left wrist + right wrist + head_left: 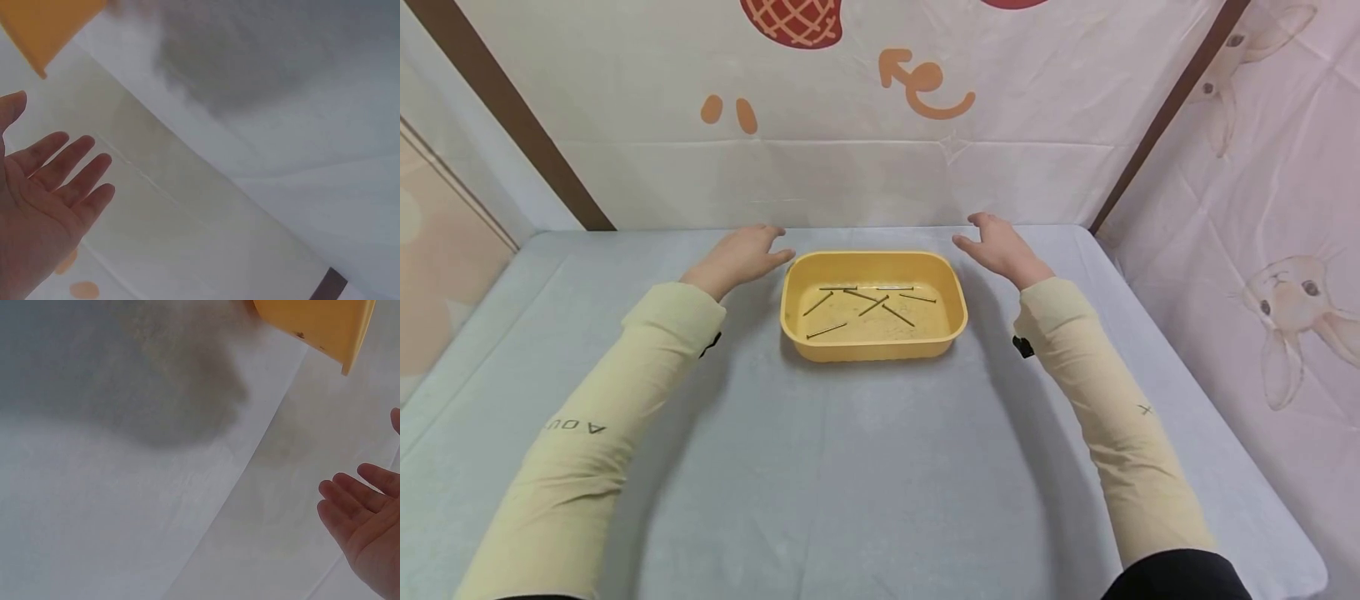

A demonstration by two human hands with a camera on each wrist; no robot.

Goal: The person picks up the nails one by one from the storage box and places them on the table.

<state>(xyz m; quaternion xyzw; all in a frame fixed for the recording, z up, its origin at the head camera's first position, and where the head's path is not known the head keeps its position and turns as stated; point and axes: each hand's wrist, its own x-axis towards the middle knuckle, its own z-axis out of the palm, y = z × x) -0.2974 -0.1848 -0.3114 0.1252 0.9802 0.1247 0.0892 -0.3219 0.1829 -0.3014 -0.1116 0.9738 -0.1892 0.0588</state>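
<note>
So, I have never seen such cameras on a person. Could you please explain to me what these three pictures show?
There is no machine here, only a person's bare left hand and bare right hand. The widest picture comes from a camera on the head, looking forward and down. The other two come from cameras on the wrists, one for each hand. On the pale blue-grey tabletop stands a shallow, yellow, round-cornered rectangular tray, with several thin metal nails lying inside. The hands are open, one at each side of the tray, and hold nothing.
</note>
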